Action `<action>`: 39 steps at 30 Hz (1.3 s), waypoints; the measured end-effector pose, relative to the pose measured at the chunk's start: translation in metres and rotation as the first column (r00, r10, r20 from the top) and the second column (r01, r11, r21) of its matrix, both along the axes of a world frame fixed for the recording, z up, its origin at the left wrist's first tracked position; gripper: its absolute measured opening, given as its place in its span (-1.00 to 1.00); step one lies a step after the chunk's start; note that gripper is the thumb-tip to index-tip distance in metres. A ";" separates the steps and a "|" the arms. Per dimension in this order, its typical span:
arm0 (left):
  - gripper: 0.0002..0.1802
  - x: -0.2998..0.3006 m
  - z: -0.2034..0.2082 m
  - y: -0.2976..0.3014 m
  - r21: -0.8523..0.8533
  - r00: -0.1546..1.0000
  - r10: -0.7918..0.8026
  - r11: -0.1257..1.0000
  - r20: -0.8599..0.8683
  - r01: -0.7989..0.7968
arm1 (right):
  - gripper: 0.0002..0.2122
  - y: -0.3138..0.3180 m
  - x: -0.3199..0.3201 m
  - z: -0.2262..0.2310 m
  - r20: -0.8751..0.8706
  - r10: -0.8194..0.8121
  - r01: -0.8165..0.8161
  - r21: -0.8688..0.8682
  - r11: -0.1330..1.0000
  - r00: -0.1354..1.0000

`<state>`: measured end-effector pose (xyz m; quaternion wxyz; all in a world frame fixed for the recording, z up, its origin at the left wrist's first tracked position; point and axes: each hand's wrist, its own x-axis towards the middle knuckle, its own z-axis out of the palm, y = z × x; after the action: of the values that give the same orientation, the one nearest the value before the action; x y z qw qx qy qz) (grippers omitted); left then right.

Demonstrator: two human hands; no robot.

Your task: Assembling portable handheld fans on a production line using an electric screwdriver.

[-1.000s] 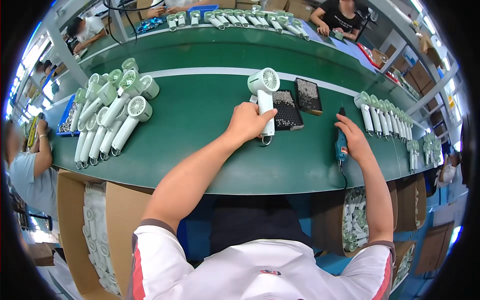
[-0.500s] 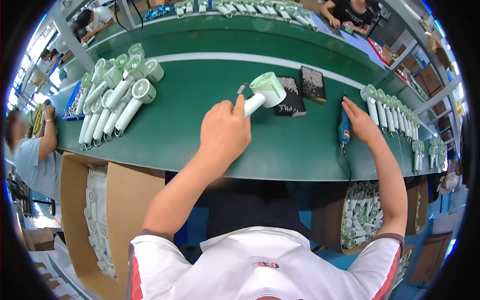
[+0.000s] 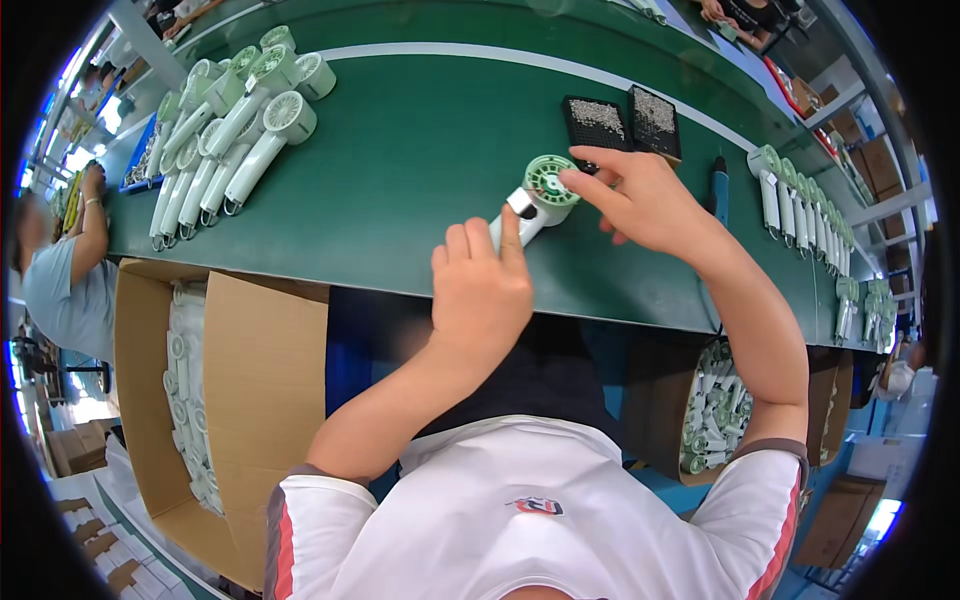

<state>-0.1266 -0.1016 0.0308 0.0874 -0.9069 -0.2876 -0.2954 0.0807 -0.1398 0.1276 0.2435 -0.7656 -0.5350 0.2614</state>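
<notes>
My left hand (image 3: 482, 290) grips the handle of a white and pale-green handheld fan (image 3: 549, 183) above the green bench. The fan's round slotted head faces up, and a small black piece shows on its neck by my left fingertips. At the far right side of the head, my right hand (image 3: 645, 195) is closed in a pinch. A small dark bit shows by its fingertips, too small to name. An electric screwdriver (image 3: 720, 188) lies on the bench to the right of my right hand.
Two black trays (image 3: 597, 122) of small metal parts sit beyond my right hand. Fans (image 3: 265, 140) are piled at left, and more fans (image 3: 800, 205) are lined up at right. Cardboard boxes (image 3: 265, 400) of parts stand below the bench edge. A co-worker (image 3: 70, 270) sits at far left.
My right hand has left the screwdriver and come to the fan head. My left hand has brought the fan nearer and turned its slotted face upward. The head view has shifted.
</notes>
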 end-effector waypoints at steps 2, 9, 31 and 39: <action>-0.46 0.005 0.001 -0.009 -0.094 1.000 0.005 0.996 0.015 -0.004 | -0.52 0.012 -0.004 0.003 -0.003 0.025 -0.025 -0.077 0.997 1.000; -0.26 0.021 0.011 -0.045 -0.435 0.983 -0.095 0.887 0.160 0.156 | -0.46 0.032 -0.009 0.009 0.264 0.118 -0.070 -0.185 0.980 0.957; -0.83 0.013 0.002 0.052 -0.685 0.894 -0.225 0.579 0.388 0.442 | -0.52 0.037 -0.011 0.017 0.453 0.362 -0.282 -0.236 0.930 0.815; -0.02 0.038 0.002 0.046 -0.792 0.865 -0.184 0.347 0.468 0.502 | -0.43 0.040 -0.010 0.012 0.431 0.361 -0.254 -0.288 0.924 0.827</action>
<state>-0.0887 -0.0556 0.0330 -0.5165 -0.7949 -0.2089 -0.2403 0.0704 -0.0994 0.1395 -0.0265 -0.7312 -0.6631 0.1582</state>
